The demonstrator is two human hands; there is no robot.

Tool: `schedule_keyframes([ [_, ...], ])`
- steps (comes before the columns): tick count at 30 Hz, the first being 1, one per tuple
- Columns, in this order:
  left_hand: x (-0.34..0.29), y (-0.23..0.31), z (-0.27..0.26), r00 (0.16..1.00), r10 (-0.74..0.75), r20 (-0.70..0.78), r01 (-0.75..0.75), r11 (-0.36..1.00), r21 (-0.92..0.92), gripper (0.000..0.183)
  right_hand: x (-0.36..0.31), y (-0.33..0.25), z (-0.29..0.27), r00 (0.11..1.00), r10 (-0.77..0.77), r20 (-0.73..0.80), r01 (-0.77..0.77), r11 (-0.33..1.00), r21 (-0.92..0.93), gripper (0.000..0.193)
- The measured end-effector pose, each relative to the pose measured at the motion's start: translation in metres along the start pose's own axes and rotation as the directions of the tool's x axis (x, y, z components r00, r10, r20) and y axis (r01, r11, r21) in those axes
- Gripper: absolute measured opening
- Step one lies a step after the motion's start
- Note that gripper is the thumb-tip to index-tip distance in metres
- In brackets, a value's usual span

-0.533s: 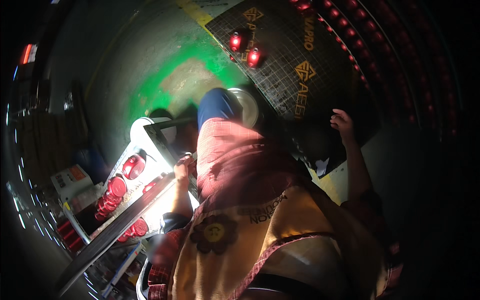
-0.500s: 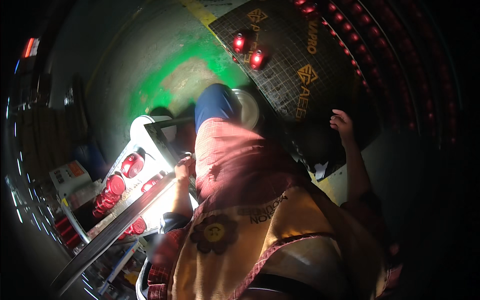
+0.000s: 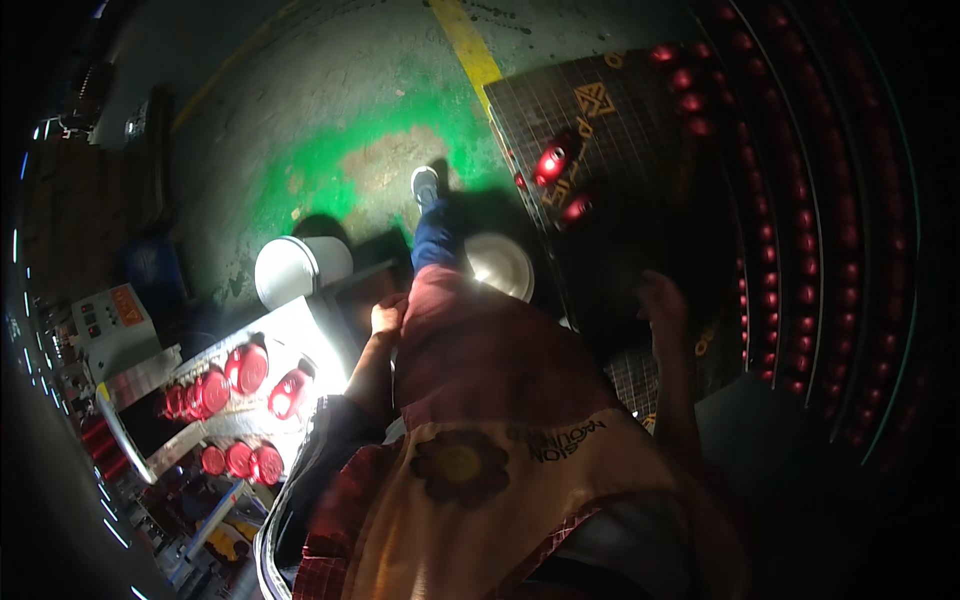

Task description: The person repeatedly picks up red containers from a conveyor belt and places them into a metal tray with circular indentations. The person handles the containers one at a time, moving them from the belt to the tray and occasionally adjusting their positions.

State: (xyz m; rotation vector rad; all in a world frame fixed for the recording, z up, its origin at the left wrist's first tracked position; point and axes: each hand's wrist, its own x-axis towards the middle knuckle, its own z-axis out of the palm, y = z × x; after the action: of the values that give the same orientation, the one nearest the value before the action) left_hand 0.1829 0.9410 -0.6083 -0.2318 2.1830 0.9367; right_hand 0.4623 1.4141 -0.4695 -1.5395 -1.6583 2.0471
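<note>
My left hand (image 3: 389, 314) is beside the lap of my red checked apron (image 3: 490, 330), by a dark box-like edge. Its fingers are curled closed, and whatever they may hold is hidden. My right hand (image 3: 660, 300), dim and slightly blurred, hovers over a dark gridded mat (image 3: 530, 105) with its fingers apart and nothing visible in them. On that mat lie two shiny red rounded can-like parts (image 3: 551, 164), apart from my hand. More red rounded parts (image 3: 246, 368) sit at the brightly lit white station on my left.
At the right, curved rows of red parts (image 3: 805, 300) line racks. A white round lidded container (image 3: 285, 272) stands left of my leg, a pale round stool-like disc (image 3: 500, 265) right of it. A grey control box (image 3: 115, 325) is at far left. Yellow line (image 3: 465, 40) marks the floor.
My view has shifted, and my foot now shows ahead on the green floor patch. The long dark strip by my left arm is no longer visible. My right hand appears lower in view.
</note>
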Motion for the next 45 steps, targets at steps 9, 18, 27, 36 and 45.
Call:
schedule_keyframes([
  [9,0.190,0.143,-0.093,0.921,-0.217,0.322,0.368,0.754,-0.544,0.023,0.122,-0.160,0.147,0.981,0.065,-0.183,-0.121,0.941,-0.316,0.035],
  [18,0.322,0.325,-0.269,0.981,-0.190,0.038,0.190,0.902,-0.388,0.033,0.287,-0.281,0.258,1.000,0.011,-0.017,-0.013,0.991,-0.130,0.036],
  [27,0.501,0.639,-0.356,0.811,0.583,-0.049,-0.297,0.338,-0.893,0.028,0.406,-0.335,0.290,1.000,0.020,-0.021,-0.021,0.999,-0.043,0.037],
  [36,0.686,0.676,-0.235,0.946,-0.246,-0.209,0.141,0.897,-0.418,0.038,0.582,-0.416,0.290,0.955,-0.212,-0.207,0.238,0.965,0.108,0.029],
  [45,0.857,0.916,-0.001,0.863,-0.210,0.460,-0.119,0.800,0.589,0.048,0.599,-0.459,0.258,0.760,0.017,-0.650,0.085,0.988,0.126,0.028],
])
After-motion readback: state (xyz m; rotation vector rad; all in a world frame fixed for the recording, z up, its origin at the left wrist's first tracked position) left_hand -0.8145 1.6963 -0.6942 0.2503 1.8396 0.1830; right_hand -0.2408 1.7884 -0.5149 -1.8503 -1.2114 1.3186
